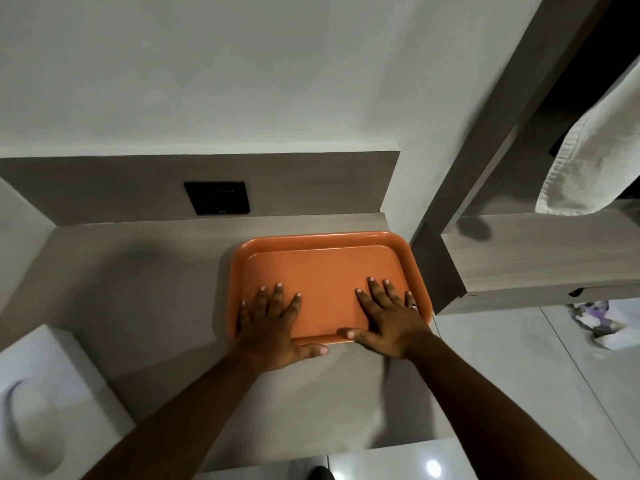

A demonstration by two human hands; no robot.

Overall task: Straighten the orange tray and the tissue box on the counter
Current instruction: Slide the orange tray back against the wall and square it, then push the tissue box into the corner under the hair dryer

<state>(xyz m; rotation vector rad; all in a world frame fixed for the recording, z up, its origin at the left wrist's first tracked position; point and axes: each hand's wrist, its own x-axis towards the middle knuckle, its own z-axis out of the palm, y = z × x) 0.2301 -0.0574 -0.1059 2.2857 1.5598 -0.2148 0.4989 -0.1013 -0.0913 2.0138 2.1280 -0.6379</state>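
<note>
Tray point(325, 271), orange smooth plastic with rounded corners, holds only two flat, spread hands: left point(273, 323), right point(388, 320). Tissue box point(45, 393) at eight o'clock.

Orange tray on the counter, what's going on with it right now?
A person has both hands flat on the orange tray: the left hand at its near left corner, the right hand at its near right. The tray is empty, near the counter's right end. The white tissue box sits untouched, far left.
</note>
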